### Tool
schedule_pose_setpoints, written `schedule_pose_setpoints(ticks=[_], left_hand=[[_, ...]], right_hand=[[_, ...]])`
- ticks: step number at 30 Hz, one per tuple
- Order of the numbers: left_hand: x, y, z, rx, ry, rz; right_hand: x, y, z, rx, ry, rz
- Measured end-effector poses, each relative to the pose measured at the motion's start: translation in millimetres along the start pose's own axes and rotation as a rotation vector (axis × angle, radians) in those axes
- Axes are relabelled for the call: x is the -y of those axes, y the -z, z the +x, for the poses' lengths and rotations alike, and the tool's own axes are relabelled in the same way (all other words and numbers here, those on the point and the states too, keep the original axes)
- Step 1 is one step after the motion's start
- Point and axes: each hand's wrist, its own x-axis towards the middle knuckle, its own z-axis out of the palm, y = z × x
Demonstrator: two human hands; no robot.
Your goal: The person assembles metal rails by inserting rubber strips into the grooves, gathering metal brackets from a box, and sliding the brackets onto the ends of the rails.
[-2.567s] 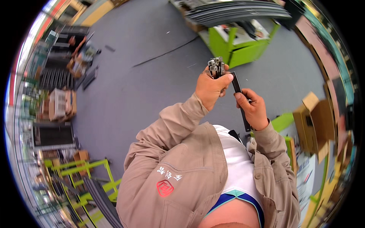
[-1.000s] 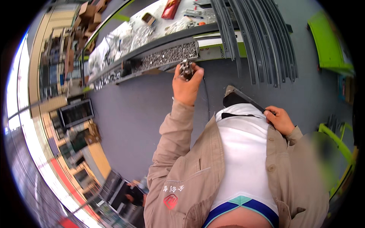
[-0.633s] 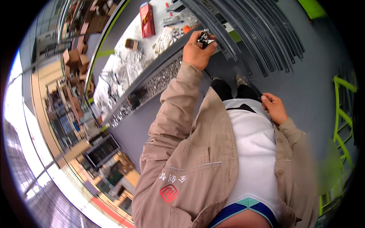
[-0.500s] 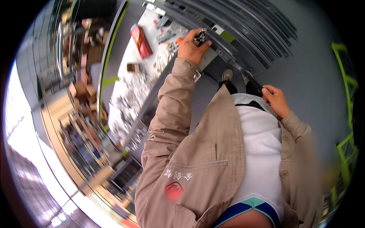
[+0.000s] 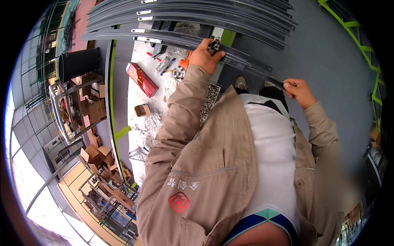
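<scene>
My left hand [image 5: 204, 57] is closed around several small metal fittings [image 5: 214, 46], their shiny ends showing between thumb and fingers. It sits over the near edge of a row of long dark grey metal profiles [image 5: 184, 39]. My right hand [image 5: 300, 93] is off to the right, thumb and fingers pinching the end of one long dark profile [image 5: 262, 74]. This profile slants from the right hand up and left toward the others, passing close to my left hand. Just beside the left wrist is an orange tool-like object [image 5: 184, 62], partly covered.
Left of my arm, a white worktop [image 5: 137, 92] carries a red box [image 5: 142, 80], a small open carton [image 5: 142, 110], a blue pen [image 5: 168, 66] and plastic bags. A tray of small metal parts [image 5: 210, 98] lies near my sleeve. Green-edged frames [image 5: 351, 23] stand at right.
The view has turned, so the profiles and worktop appear shifted. Both hands keep their holds, the left on the fittings and the right on the profile's end.
</scene>
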Motion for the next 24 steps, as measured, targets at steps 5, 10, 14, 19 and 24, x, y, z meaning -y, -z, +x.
schedule_pose_setpoints(ticks=[5, 10, 14, 19, 24], left_hand=[[24, -8, -5, 0.005, -0.030, -0.073], [16, -3, -4, 0.030, -0.039, -0.082], [19, -4, -2, 0.044, -0.058, -0.081], [17, -2, 1, 0.045, -0.057, 0.019], [12, 2, -2, 0.041, -0.043, 0.019]], right_hand=[[-16, -11, -17, -0.024, -0.031, 0.024], [-23, -16, -22, -0.050, -0.002, 0.043], [-37, -11, -16, -0.022, 0.052, 0.065], [-33, -21, 10, -0.027, 0.003, -0.012], [-38, -28, 15, -0.012, -0.038, 0.191]])
